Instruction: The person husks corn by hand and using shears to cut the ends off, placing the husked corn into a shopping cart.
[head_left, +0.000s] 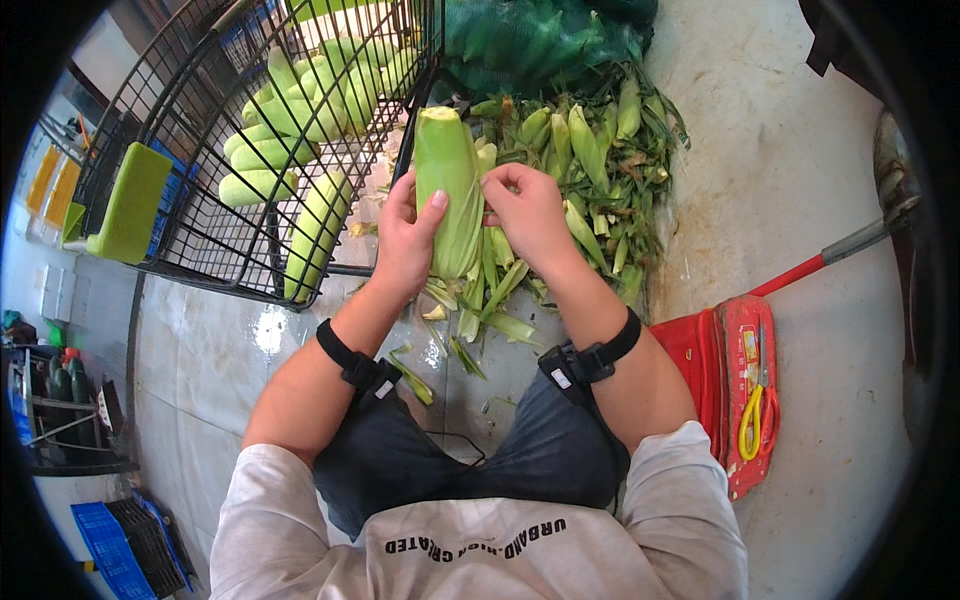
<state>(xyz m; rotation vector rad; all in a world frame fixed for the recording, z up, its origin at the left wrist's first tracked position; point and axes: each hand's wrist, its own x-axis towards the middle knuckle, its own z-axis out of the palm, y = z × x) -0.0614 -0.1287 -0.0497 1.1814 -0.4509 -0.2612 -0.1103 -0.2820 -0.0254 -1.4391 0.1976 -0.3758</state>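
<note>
An ear of corn (450, 187) in its green husk is held upright before me, its pale cut stem end at the top. My left hand (411, 238) wraps around its left side, with the thumb across the front. At the ear's right edge, the fingers of my right hand (523, 212) pinch a loose husk leaf (474, 225). Below and behind the ear, a heap of stripped corn husks (600, 172) covers the floor. In the black wire shopping cart (225, 279) on the left lie several husked-down ears of corn (300, 112), still wrapped in pale green leaves.
A green mesh sack (540, 45) stands behind the heap. On the right, scissors (759, 420) with yellow and red handles lie on a red dustpan-like container (720, 375), near a red-and-grey pole (817, 262). Blue crates (112, 547) stand at lower left. Husk scraps (411, 379) litter the tiles.
</note>
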